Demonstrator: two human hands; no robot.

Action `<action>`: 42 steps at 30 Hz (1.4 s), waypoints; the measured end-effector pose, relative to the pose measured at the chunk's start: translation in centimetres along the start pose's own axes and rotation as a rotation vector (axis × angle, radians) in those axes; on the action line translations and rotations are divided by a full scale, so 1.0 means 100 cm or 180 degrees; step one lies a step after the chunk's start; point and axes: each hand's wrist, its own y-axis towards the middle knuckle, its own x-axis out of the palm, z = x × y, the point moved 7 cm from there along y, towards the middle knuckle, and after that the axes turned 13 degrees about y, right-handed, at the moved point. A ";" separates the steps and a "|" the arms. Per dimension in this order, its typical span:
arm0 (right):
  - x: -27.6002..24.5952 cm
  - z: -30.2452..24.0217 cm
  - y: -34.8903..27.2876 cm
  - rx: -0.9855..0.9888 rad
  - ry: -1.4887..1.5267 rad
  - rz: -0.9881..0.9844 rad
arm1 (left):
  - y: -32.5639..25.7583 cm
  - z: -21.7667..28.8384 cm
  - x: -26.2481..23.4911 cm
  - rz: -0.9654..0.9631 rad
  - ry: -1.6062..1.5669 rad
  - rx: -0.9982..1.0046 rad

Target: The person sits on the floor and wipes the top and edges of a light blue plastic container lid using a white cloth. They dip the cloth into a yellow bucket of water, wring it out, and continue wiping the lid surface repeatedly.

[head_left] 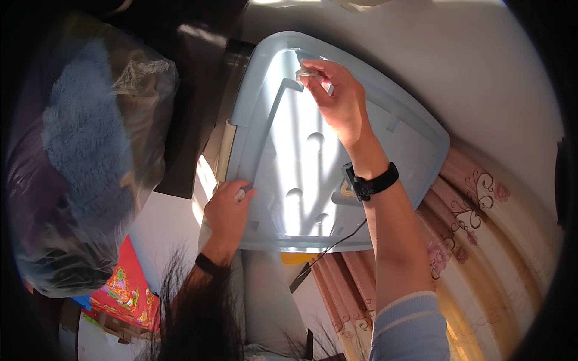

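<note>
A large light blue plastic storage-box lid point(346, 108) is tilted in front of me, with bright streaks of sunlight across its recessed middle. At its far left corner my right hand point(340, 90) pinches a crumpled whitish cloth or tissue point(307, 73) against the inside of the raised rim. My left hand point(227, 210) is closed at the lid's left edge, near the lower corner. A small whitish round thing point(240, 194) shows among its fingers; whether it is a ring or something held, I cannot tell. A black watch sits on my right wrist.
A clear plastic bag point(147, 108) with a fluffy blue textile point(90, 114) stands at the left, beside dark furniture point(186, 132). Below it lies a red patterned package point(129, 283). Patterned curtains point(469, 204) hang at the right. A thin dark cable point(343, 239) crosses the lid's near edge.
</note>
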 end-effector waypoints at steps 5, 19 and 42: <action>0.029 -0.010 0.019 -0.0870 -0.0817 -0.0915 | -0.001 0.000 0.000 -0.0005 -0.0011 -0.0010; 0.035 0.002 0.032 0.0149 -0.1407 -0.2228 | -0.001 0.001 -0.003 0.0204 -0.0120 0.0046; 0.027 -0.009 0.033 0.0075 -0.1844 -0.1651 | -0.002 -0.001 -0.001 0.0288 -0.0149 0.0008</action>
